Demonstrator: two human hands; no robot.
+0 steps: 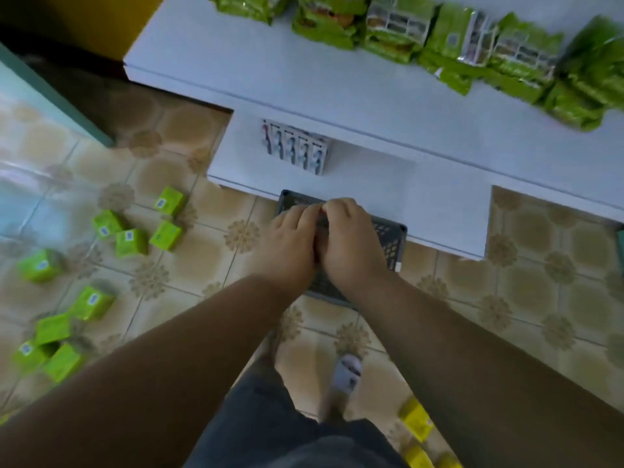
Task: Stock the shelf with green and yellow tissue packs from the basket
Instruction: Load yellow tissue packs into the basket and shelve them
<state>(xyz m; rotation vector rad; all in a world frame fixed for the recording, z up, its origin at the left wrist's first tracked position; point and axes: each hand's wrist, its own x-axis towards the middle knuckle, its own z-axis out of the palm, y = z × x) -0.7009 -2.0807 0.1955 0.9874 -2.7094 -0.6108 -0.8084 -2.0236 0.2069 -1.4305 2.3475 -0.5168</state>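
Both hands meet over the dark basket (388, 236), which sits on the floor against the front edge of the white shelf (337, 96). The left hand (290, 244) and the right hand (351, 244) are pressed side by side, fingers curled down onto the basket's top, apparently gripping its rim or handle; exactly what the fingers close around is hidden beneath them. What the basket holds cannot be seen past the hands.

The green tissue packs (131, 241) lie scattered on the floor well to the left of the basket, about ten of them in a loose trail. The yellow tissue packs (417, 422) lie on the floor nearer the person than the basket, just right of a slippered foot (347, 369). None appear on the lower ledge of the shelf, where only a small multi-pack of white boxes (297, 148) stands, just beyond the basket. Green snack bags (395, 25) line the shelf's upper surface further back.

Stocking seems barely begun: the step in hand looks like handling or positioning the basket. The next move likely calls for freeing a hand, reaching to a pack left of the basket, and carrying it up onto the ledge.
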